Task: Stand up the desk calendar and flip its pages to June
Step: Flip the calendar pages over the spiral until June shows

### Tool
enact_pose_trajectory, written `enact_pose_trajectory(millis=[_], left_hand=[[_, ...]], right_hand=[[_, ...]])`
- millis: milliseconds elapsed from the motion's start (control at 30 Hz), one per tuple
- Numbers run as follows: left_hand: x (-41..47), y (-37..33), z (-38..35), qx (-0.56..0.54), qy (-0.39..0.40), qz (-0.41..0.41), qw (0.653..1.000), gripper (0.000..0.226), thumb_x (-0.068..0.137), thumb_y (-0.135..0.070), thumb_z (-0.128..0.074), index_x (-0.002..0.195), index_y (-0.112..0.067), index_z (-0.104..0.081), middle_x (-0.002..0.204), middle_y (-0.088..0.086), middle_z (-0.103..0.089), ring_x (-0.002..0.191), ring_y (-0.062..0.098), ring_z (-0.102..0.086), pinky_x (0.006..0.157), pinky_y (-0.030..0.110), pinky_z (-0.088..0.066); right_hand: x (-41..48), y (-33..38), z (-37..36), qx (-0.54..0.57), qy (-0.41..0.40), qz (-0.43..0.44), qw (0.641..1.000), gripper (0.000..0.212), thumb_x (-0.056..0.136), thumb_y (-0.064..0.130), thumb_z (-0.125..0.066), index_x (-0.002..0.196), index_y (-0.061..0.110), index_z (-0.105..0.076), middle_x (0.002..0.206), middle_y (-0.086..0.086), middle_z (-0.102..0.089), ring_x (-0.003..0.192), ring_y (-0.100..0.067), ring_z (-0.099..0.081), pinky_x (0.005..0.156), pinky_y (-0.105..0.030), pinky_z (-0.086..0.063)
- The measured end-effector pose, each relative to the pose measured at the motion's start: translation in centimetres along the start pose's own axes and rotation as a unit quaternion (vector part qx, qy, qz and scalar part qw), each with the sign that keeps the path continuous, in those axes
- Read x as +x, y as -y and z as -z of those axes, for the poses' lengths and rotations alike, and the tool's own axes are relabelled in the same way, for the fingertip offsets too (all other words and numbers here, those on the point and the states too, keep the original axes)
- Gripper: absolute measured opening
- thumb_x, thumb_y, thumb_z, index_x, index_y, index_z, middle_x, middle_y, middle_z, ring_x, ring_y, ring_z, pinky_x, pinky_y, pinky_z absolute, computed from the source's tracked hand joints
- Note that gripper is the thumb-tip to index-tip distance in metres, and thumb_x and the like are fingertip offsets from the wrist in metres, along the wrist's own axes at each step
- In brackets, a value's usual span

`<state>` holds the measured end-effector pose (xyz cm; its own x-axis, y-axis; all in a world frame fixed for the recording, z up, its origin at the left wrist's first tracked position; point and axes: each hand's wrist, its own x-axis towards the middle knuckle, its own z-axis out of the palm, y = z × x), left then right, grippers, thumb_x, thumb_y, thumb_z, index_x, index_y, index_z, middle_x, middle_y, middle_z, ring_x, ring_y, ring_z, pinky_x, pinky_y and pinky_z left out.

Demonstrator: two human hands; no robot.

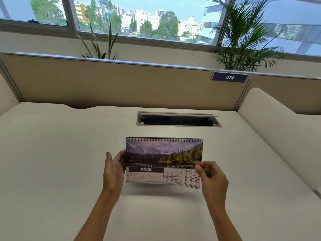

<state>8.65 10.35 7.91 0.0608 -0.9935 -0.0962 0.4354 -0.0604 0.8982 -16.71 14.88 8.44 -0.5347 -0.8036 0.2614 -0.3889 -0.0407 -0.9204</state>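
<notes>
The spiral-bound desk calendar is held upright just above the pale desk, its black wire binding along the top. The page facing me shows a mountain lake photo and the word APRIL with the 2026 date grid. My left hand grips the calendar's left edge, thumb in front. My right hand pinches the right edge of the front page between thumb and fingers. The page's lower edge curls slightly toward me. A shadow lies on the desk beneath it.
An open cable slot with a metal rim sits in the desk behind the calendar. A beige partition with a "474" label closes the back. A padded divider borders the right side. Plants stand behind the partition.
</notes>
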Motion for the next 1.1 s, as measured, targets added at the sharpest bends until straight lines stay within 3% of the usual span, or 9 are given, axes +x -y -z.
enact_pose_trajectory(millis=[233,300,333,467,567,667,767,967,1100], left_hand=[[0.0,0.1,0.1,-0.004,-0.001,0.002,1.0,0.06,0.096,-0.051,-0.011,0.116,-0.018,-0.057,0.114,0.006,-0.065,0.105,0.018,-0.06,0.086,0.03,-0.044],[0.2,0.3,0.2,-0.004,-0.003,0.004,1.0,0.062,0.096,-0.051,-0.011,0.121,-0.015,-0.054,0.115,0.005,-0.065,0.106,0.019,-0.059,0.087,0.031,-0.045],[0.2,0.3,0.2,-0.004,0.0,0.004,1.0,0.062,0.096,-0.052,-0.011,0.122,-0.015,-0.054,0.115,0.005,-0.065,0.105,0.019,-0.06,0.087,0.032,-0.045],[0.1,0.5,0.2,-0.028,0.006,0.029,0.999,0.063,0.094,-0.057,-0.016,0.113,-0.015,-0.059,0.104,0.008,-0.07,0.096,0.027,-0.065,0.077,0.037,-0.055],[0.0,0.3,0.4,-0.043,0.015,0.042,0.998,0.068,0.092,-0.06,-0.02,0.12,-0.011,-0.058,0.109,0.014,-0.069,0.097,0.036,-0.064,0.08,0.041,-0.054],[0.0,0.4,0.4,-0.022,0.005,0.014,1.0,0.063,0.095,-0.053,-0.017,0.104,-0.02,-0.069,0.092,0.004,-0.076,0.083,0.022,-0.07,0.075,0.033,-0.053],[0.0,0.4,0.4,-0.004,-0.003,-0.011,1.0,0.061,0.097,-0.05,-0.013,0.108,-0.023,-0.067,0.105,0.001,-0.073,0.103,0.017,-0.064,0.088,0.029,-0.047],[0.1,0.4,0.7,-0.012,0.013,-0.005,1.0,0.065,0.095,-0.055,-0.013,0.117,-0.015,-0.06,0.117,0.007,-0.067,0.108,0.019,-0.06,0.099,0.037,-0.04],[0.1,0.5,0.7,-0.007,0.021,-0.006,1.0,0.066,0.094,-0.055,-0.013,0.122,-0.014,-0.056,0.121,0.007,-0.064,0.112,0.02,-0.059,0.1,0.035,-0.04]], right_hand=[[0.1,-0.3,0.8,-0.09,-0.004,0.077,0.993,0.013,0.078,0.016,-0.074,0.085,0.017,-0.064,0.092,-0.004,-0.064,0.081,-0.019,-0.064,0.054,-0.01,-0.051],[0.0,0.2,1.2,-0.035,0.035,0.041,0.998,0.006,0.085,0.02,-0.067,0.083,0.015,-0.065,0.087,-0.003,-0.069,0.079,-0.02,-0.068,0.057,-0.015,-0.055],[0.1,0.5,1.4,0.038,0.065,-0.008,0.997,0.015,0.09,0.023,-0.059,0.084,0.012,-0.067,0.084,-0.004,-0.072,0.077,-0.021,-0.069,0.059,-0.02,-0.056],[0.5,1.7,2.5,0.369,0.172,-0.241,0.881,0.041,0.086,0.043,-0.048,0.079,0.01,-0.072,0.081,-0.011,-0.071,0.074,-0.023,-0.067,0.069,-0.039,-0.049],[0.7,2.3,2.7,0.434,0.218,-0.259,0.835,0.034,0.087,0.035,-0.049,0.09,0.009,-0.07,0.097,-0.018,-0.067,0.091,-0.03,-0.062,0.079,-0.042,-0.047],[1.0,3.4,2.3,0.427,0.17,-0.156,0.874,0.03,0.082,0.036,-0.062,0.098,0.013,-0.073,0.106,-0.012,-0.071,0.102,-0.03,-0.063,0.089,-0.044,-0.052],[1.7,4.8,1.7,0.458,0.182,-0.065,0.868,0.03,0.091,0.022,-0.045,0.113,0.014,-0.063,0.114,-0.005,-0.069,0.112,-0.026,-0.061,0.095,-0.037,-0.052],[2.6,7.0,0.7,0.212,0.149,0.101,0.961,0.038,0.093,0.026,-0.038,0.124,0.018,-0.058,0.129,0.003,-0.061,0.116,-0.01,-0.058,0.085,-0.021,-0.055],[3.0,6.0,-0.4,0.032,0.15,0.187,0.97,0.034,0.091,0.03,-0.047,0.123,0.025,-0.056,0.129,0.019,-0.053,0.123,-0.01,-0.051,0.092,-0.02,-0.05]])
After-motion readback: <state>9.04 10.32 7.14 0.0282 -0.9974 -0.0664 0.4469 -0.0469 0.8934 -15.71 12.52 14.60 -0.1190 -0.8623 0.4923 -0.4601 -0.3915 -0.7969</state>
